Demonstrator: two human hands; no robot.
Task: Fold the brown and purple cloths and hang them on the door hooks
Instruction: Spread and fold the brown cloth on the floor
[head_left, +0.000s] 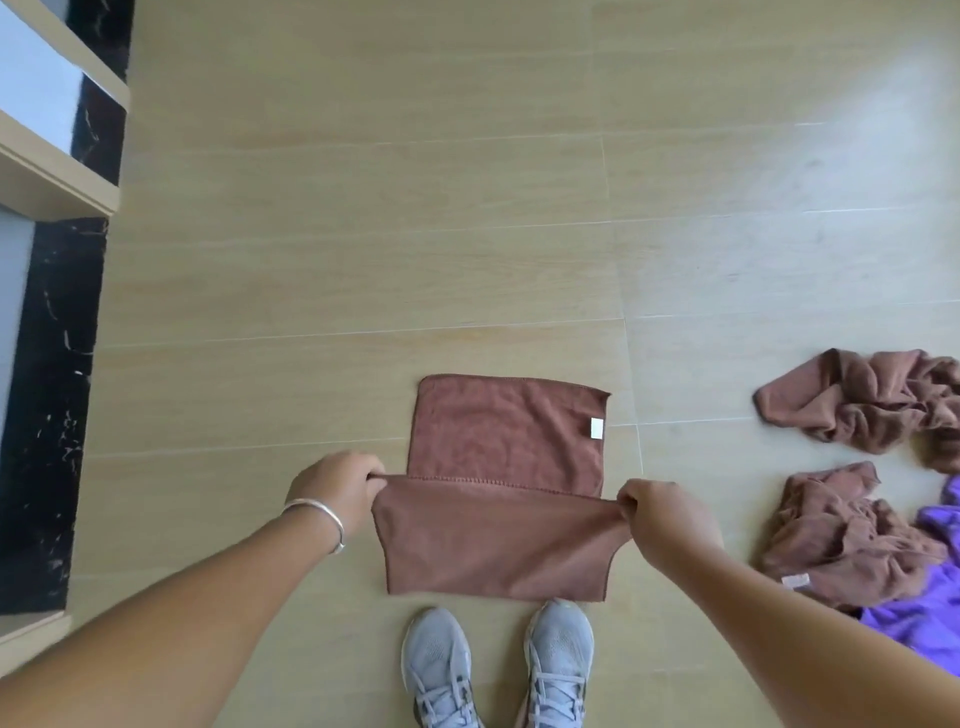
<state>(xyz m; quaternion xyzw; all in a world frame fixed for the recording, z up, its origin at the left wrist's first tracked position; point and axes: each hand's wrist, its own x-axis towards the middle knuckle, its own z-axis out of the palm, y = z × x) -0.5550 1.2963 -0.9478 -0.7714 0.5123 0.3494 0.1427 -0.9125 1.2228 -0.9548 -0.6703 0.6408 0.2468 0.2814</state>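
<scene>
Both hands pinch one brown cloth (498, 499) by its near corners. Left hand (337, 486): fingers curled, thumb and fingertips closed on the left corner of the raised edge; a silver bangle (322, 517) sits on that wrist. Right hand (660, 512): fingers curled the same way, closed on the right corner.

Cloth state: spread on the wooden floor (363, 234), directly ahead of two grey sneakers (498, 665). Near half is lifted and drawn over the far half, so a stitched edge runs straight between the two hands. Far half lies flat, with a small white tag (597, 428) near its right edge. The fold at the near side lies just beyond the shoe toes.

Right of the work area, well apart from the held cloth:
- a crumpled brown cloth (872, 410), farther away, partly cut off by the frame edge;
- a second crumpled brown cloth (841, 540), nearer, with a pale tag showing at its lower edge;
- a purple cloth (924, 623), bunched, touching and partly under the second crumpled brown one, also cut by the frame edge.

Left edge of view: a dark speckled strip (47, 415) along the floor, beside pale stepped ledges (57, 187).
</scene>
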